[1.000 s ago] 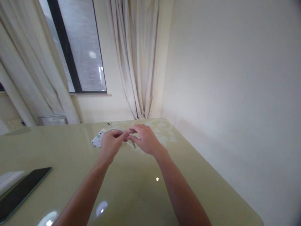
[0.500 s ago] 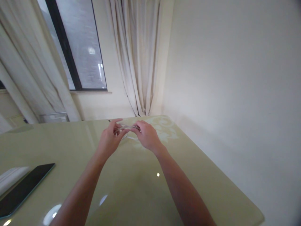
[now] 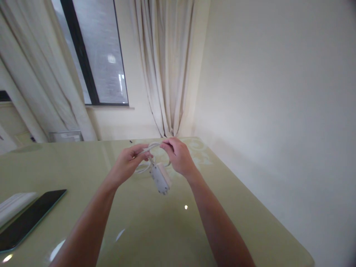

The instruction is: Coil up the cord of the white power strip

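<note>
Both hands are raised over the far part of a glossy olive-green table (image 3: 155,230). My left hand (image 3: 126,163) and my right hand (image 3: 178,157) each pinch a white cable (image 3: 150,148) that runs between them. The cable loops down below the hands. A small white power strip (image 3: 159,178) hangs from it, tilted, just above the tabletop. Fingers of both hands are closed on the cable.
A dark tablet or phone (image 3: 26,218) lies flat at the table's left edge, beside a white object (image 3: 13,205). Cream curtains (image 3: 164,66) and a dark-framed window (image 3: 91,55) stand behind the table. A plain wall (image 3: 278,111) runs along the right side.
The white power strip lay on the table under the hands a second ago. Both hands have lifted the cable, and the strip now dangles below them.
</note>
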The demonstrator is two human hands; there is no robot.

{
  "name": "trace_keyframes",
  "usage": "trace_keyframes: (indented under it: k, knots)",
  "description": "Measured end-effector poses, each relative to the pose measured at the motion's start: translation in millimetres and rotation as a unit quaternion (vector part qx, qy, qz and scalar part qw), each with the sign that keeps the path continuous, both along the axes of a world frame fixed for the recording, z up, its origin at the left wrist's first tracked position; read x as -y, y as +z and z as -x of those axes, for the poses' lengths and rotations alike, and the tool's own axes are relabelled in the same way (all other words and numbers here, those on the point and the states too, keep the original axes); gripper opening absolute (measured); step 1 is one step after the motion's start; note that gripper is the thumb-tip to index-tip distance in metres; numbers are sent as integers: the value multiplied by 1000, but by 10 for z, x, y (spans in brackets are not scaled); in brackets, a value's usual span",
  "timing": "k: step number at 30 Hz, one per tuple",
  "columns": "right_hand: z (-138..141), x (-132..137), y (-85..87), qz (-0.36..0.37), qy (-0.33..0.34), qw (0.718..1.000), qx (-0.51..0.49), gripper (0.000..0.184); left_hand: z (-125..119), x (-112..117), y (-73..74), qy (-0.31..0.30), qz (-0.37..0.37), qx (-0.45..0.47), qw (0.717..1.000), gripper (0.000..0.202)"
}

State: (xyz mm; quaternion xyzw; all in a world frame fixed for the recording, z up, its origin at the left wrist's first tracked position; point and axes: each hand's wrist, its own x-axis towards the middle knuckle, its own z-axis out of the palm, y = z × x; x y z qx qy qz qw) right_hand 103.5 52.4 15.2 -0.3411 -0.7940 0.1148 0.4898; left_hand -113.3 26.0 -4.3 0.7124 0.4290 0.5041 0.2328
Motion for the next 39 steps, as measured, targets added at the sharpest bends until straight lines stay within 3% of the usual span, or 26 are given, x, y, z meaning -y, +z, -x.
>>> trace_keyframes:
  k: [2,4,7,10,13,17,19,24,26,30,34,39]
  knots:
    - [-23,-38,2,14,20,998,-54,21,-67,37,12,-37,3,79,996,44]
    - [-34,-80,-11,45,34,994,-90,26,-126,73,20,-50,-24,105,993,40]
    - [-32,-135,-36,101,55,986,-120,31,-174,112,37,-65,-65,42,995,26]
    - [-16,-165,-54,131,95,975,-155,32,-174,120,55,-67,-110,-25,991,27]
    - [3,-170,-70,143,129,965,-178,32,-130,101,63,-32,-190,-90,977,33]
    - [23,-157,-90,148,107,968,-171,31,-85,88,63,37,-297,-215,929,36]
    - [30,-147,-92,154,102,967,-176,33,-112,95,54,72,-339,-224,911,34]
    - [71,-117,-98,172,134,954,-207,47,-270,95,-8,145,-350,-79,922,20]
    - [106,-102,-109,179,150,951,-200,54,-315,70,-33,177,-313,15,933,14]
    - [198,-45,-117,230,188,938,-178,67,-342,-13,-55,191,-193,193,943,32]
    - [248,26,-105,263,214,926,-165,66,-314,-82,-44,151,-100,349,919,35]
    - [213,1,-156,285,264,913,-123,58,-197,-161,-60,140,-22,462,875,26]
